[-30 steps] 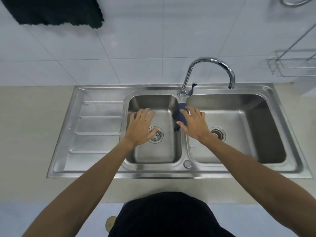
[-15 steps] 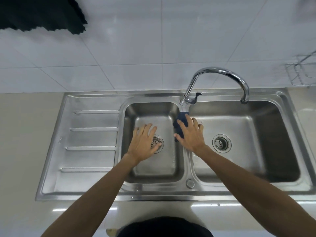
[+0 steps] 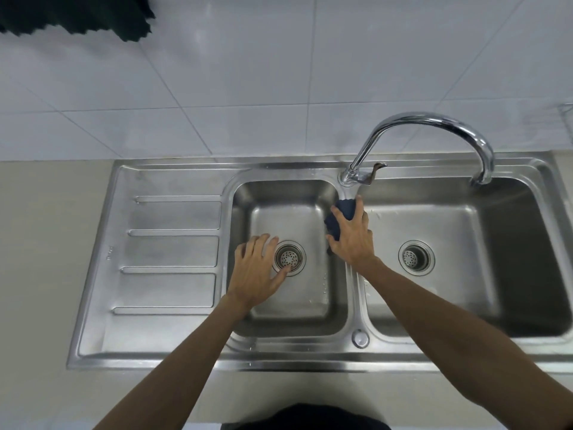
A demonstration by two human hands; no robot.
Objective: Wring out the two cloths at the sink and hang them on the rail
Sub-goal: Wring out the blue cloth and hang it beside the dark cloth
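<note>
A small dark blue cloth lies bunched on the ridge between the two basins of the steel sink, just below the tap's base. My right hand lies over it, fingers and thumb curling round the cloth. My left hand hovers above the left basin beside its drain, fingers relaxed and spread, holding nothing. A second, dark cloth hangs against the tiled wall at the top left; whatever it hangs from is out of view.
A curved chrome tap arches over the right basin, whose drain is uncovered. A ribbed drainboard takes up the sink's left part. Beige counter surrounds the sink. A wire rack's corner shows at the right edge.
The view has tilted down and closer to the sink. My right hand has closed further round the blue cloth, bunching it. My left hand stays over the left basin.
</note>
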